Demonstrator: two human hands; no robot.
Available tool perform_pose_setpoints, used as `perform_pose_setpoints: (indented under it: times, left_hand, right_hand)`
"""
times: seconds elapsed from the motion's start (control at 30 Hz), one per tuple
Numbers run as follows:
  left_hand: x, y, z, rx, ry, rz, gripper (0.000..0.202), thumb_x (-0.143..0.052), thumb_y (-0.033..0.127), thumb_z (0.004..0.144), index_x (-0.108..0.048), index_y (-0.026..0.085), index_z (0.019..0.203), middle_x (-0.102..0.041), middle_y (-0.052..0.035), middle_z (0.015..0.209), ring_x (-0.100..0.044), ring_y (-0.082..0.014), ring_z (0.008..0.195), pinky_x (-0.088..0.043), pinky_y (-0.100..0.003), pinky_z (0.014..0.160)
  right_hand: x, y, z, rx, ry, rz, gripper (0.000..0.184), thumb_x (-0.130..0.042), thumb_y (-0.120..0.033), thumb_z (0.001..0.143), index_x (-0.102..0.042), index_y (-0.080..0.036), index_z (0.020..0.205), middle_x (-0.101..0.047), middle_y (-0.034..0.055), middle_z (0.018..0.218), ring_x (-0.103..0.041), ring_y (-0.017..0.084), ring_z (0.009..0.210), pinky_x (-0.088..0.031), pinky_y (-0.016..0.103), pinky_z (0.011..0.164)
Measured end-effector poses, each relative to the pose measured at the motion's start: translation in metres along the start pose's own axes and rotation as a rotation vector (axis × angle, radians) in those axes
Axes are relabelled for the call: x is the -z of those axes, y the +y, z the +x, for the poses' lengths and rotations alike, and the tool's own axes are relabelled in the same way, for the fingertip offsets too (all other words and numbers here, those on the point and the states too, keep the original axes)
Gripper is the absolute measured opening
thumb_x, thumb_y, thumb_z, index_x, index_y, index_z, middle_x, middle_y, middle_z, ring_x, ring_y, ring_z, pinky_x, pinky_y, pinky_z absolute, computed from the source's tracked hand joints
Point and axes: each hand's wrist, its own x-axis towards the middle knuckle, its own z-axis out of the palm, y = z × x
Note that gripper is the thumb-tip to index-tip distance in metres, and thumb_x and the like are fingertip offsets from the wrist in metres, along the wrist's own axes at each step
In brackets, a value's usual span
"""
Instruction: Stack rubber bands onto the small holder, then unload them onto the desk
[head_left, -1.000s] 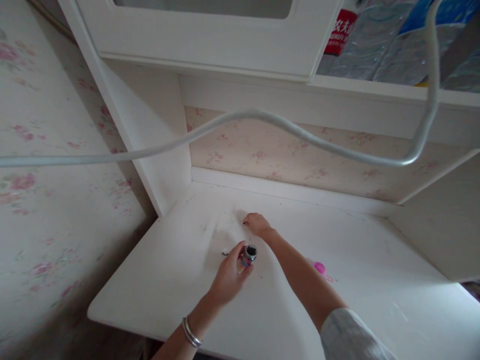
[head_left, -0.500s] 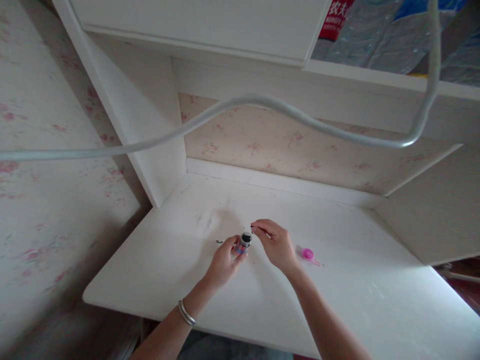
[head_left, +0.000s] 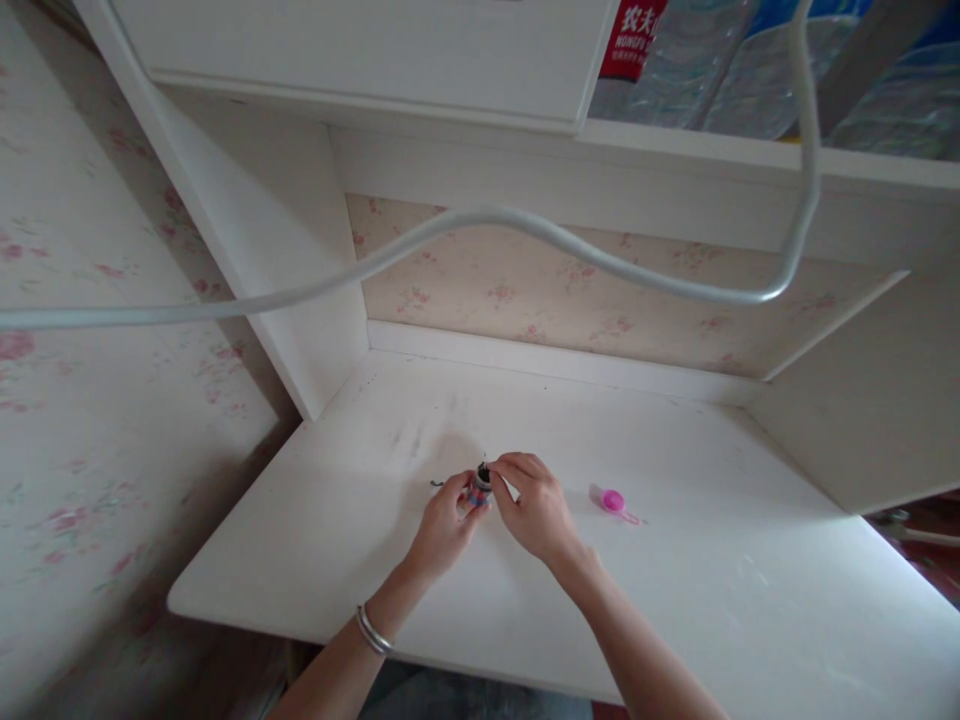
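Observation:
My left hand (head_left: 441, 525) is wrapped around a small bottle (head_left: 478, 494) with a red and blue label. The bottle is uncapped, its mouth tilted up, and dark bits show inside and poke above the rim. At that mouth are the pinched fingertips of my right hand (head_left: 534, 500); whatever they hold is too small and hidden to make out. A thin black curled piece (head_left: 437, 484) lies on the tabletop just left of the bottle. To the right of my right hand rests a pink cap with a loop (head_left: 613, 502).
The white desk (head_left: 720, 590) has dark smudges and specks toward the back. A pale cable (head_left: 540, 228) crosses in front of the view. Above, a shelf holds clear plastic bottles (head_left: 682, 60) beside a white cabinet door (head_left: 360, 60). Side panels stand left and right.
My right hand has moved left and slightly down, bringing its fingertips from beside the bottle to its mouth. The dark piece seen in them earlier no longer shows clearly. The view has shifted slightly.

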Motion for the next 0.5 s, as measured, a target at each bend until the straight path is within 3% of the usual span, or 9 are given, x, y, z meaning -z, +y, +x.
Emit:
perform_pose_setpoints:
  times: [0.2,0.4,0.5]
  left_hand:
    - [0.0,0.003,-0.001,0.005,-0.011,-0.076,0.036,-0.055,0.032,0.086,-0.051,0.02,0.119,-0.062,-0.0092,0.117,-0.064,-0.0183,0.099,-0.052,-0.033,0.087]
    - [-0.003,0.001,-0.001,-0.023,-0.022,-0.048,0.033,-0.054,0.026,0.086,-0.051,0.02,0.117,-0.062,-0.009,0.116,-0.063,-0.0184,0.103,-0.051,-0.033,0.089]
    - [-0.003,-0.001,0.0,-0.023,-0.009,-0.029,0.034,-0.055,0.025,0.085,-0.051,0.02,0.118,-0.062,-0.0091,0.117,-0.063,-0.0186,0.103,-0.051,-0.034,0.09]
  right_hand:
    - [-0.003,-0.005,-0.013,0.041,-0.045,-0.018,0.028,-0.049,-0.028,0.091,-0.064,-0.025,0.115,-0.058,0.0097,0.122,-0.051,0.024,0.114,-0.047,0.042,0.094]
    - [0.002,-0.011,-0.011,-0.039,-0.1,-0.127,0.023,-0.05,-0.034,0.091,-0.069,-0.025,0.101,-0.055,0.0088,0.125,-0.049,0.026,0.117,-0.047,0.042,0.093]
    - [0.005,-0.012,-0.008,-0.051,-0.153,-0.161,0.023,-0.051,-0.035,0.091,-0.068,-0.028,0.103,-0.055,0.0077,0.124,-0.05,0.026,0.115,-0.048,0.043,0.09]
